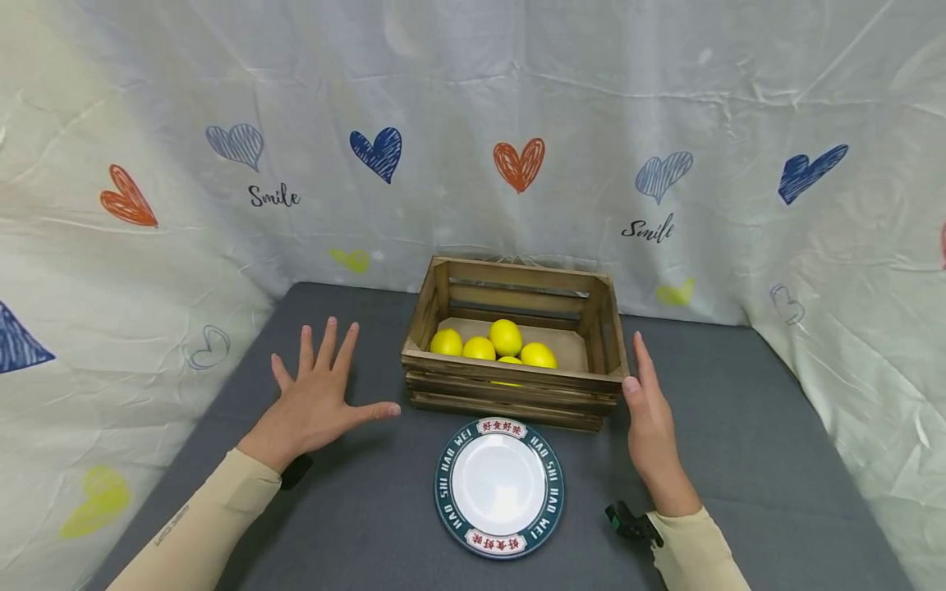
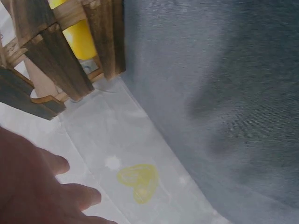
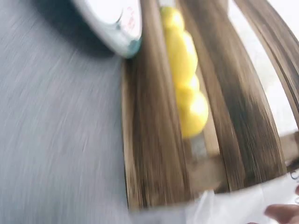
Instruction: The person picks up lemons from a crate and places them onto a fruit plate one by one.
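Observation:
A slatted wooden crate [image 1: 510, 394] stands toward the back of the table, and several yellow lemons [image 1: 506, 337] lie inside it. In front of the crate sits a round plate [image 1: 498, 484] with a white middle and a dark green lettered rim. My left hand [image 1: 316, 406] is spread wide over the table, left of the crate, holding nothing. At the crate's right front corner, my right hand [image 1: 654, 427] has its fingers straight and its thumb tip close by the wood. Through the slats, the right wrist view shows the lemons [image 3: 182, 70] in a row, somewhat blurred.
A dark grey cloth covers the table [image 1: 739, 443]. White curtains [image 1: 458, 98] printed with hearts and "Smile" hang behind and at both sides. The crate's back edge stands close to the rear curtain. Each wrist wears a small black device [image 1: 634, 524].

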{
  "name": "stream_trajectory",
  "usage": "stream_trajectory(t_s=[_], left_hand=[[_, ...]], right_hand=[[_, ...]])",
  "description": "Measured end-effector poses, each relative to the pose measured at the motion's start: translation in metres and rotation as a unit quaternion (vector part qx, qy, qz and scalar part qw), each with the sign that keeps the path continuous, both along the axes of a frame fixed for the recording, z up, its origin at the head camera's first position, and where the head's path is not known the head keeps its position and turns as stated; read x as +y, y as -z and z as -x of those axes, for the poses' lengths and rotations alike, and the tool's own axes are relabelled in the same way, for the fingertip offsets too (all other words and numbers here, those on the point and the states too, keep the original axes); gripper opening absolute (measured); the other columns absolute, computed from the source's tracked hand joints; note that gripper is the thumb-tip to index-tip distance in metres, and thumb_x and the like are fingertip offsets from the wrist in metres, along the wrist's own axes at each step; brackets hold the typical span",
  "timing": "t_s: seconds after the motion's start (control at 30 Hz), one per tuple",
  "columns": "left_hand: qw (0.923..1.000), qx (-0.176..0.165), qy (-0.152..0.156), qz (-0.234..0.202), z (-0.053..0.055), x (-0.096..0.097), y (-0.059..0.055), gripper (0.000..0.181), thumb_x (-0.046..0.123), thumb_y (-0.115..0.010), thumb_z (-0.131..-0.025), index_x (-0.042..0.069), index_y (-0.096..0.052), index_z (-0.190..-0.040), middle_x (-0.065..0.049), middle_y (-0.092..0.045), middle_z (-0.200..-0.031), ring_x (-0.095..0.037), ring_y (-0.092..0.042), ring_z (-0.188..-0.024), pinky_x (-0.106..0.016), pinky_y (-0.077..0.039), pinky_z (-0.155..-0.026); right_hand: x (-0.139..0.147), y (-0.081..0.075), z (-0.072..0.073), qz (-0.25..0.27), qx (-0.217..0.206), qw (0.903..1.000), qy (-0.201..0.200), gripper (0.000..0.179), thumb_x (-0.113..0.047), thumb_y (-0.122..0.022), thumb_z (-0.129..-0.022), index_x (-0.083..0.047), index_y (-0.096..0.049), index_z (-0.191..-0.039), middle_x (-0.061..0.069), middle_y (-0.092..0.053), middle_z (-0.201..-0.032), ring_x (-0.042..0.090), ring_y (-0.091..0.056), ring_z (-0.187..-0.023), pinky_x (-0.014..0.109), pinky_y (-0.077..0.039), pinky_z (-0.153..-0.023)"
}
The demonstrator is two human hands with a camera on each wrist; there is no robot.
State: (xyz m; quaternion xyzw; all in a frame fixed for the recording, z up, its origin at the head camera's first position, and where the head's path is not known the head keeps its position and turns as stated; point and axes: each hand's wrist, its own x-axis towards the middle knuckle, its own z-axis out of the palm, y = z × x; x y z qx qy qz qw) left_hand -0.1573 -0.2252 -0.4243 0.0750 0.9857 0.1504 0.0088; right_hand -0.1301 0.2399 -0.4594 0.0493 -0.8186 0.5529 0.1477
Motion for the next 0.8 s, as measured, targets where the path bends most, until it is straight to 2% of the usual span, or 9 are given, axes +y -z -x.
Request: stream_trajectory(t_s=[0.1,0.2,0.37,0.53,0.7,0.8], left_hand=[[0.9997,0.018,0.011,-0.015,0.002,0.004,-0.006,0.139,0.096,-0.063,-0.077,0.03,0.011,-0.174,-0.01,0.02,-0.181,-0.051,0.021,-0.164,-0.093,0.009,-0.112],[0.9988,0.031,0.024,-0.03,0.005,0.008,-0.019,0.135,0.094,-0.065,-0.078,0.034,0.01,-0.173,-0.005,0.019,-0.182,-0.046,0.021,-0.166,-0.091,0.009,-0.116],[0.9973,0.036,0.054,-0.035,0.013,0.021,-0.049,0.13,0.091,-0.065,-0.081,0.036,0.009,-0.173,-0.002,0.018,-0.182,-0.042,0.02,-0.168,-0.089,0.01,-0.118],[0.9956,0.043,0.082,-0.018,0.023,0.041,-0.078,0.127,0.093,-0.062,-0.082,0.038,0.006,-0.173,-0.001,0.017,-0.182,-0.044,0.015,-0.168,-0.088,0.008,-0.12],[0.9922,0.057,0.111,0.008,0.036,0.064,-0.108,0.125,0.094,-0.061,-0.081,0.037,0.0,-0.175,-0.008,0.008,-0.184,-0.046,0.008,-0.169,-0.086,0.004,-0.122],[0.9888,0.062,0.133,0.025,0.046,0.079,-0.122,0.123,0.094,-0.06,-0.082,0.034,-0.006,-0.175,-0.012,0.001,-0.184,-0.048,0.003,-0.169,-0.085,-0.001,-0.124]], right_hand=[[-0.011,0.003,0.009,0.089,0.029,0.9956,-0.002,0.063,-0.036,-0.034,-0.11,-0.033,-0.026,-0.173,-0.005,-0.019,-0.182,0.023,-0.012,-0.17,0.064,-0.007,-0.134],[-0.02,0.007,0.017,0.132,0.049,0.9901,0.003,0.063,-0.033,-0.036,-0.109,-0.031,-0.029,-0.172,-0.005,-0.022,-0.182,0.018,-0.013,-0.169,0.058,-0.004,-0.135],[-0.029,0.011,0.025,0.138,0.057,0.9884,0.031,0.065,-0.03,-0.041,-0.108,-0.03,-0.03,-0.172,-0.008,-0.024,-0.18,0.019,-0.015,-0.169,0.056,-0.005,-0.135],[-0.031,0.013,0.028,0.148,0.052,0.987,0.034,0.066,-0.028,-0.042,-0.107,-0.029,-0.031,-0.172,-0.009,-0.024,-0.18,0.019,-0.016,-0.168,0.059,-0.006,-0.135],[-0.033,0.015,0.029,0.151,0.08,0.9847,0.034,0.068,-0.025,-0.041,-0.105,-0.034,-0.03,-0.172,-0.009,-0.024,-0.18,0.018,-0.016,-0.168,0.059,-0.008,-0.134],[-0.035,0.017,0.031,0.147,0.096,0.9838,0.034,0.067,-0.023,-0.041,-0.105,-0.033,-0.032,-0.171,-0.007,-0.028,-0.179,0.018,-0.019,-0.168,0.056,-0.01,-0.134]])
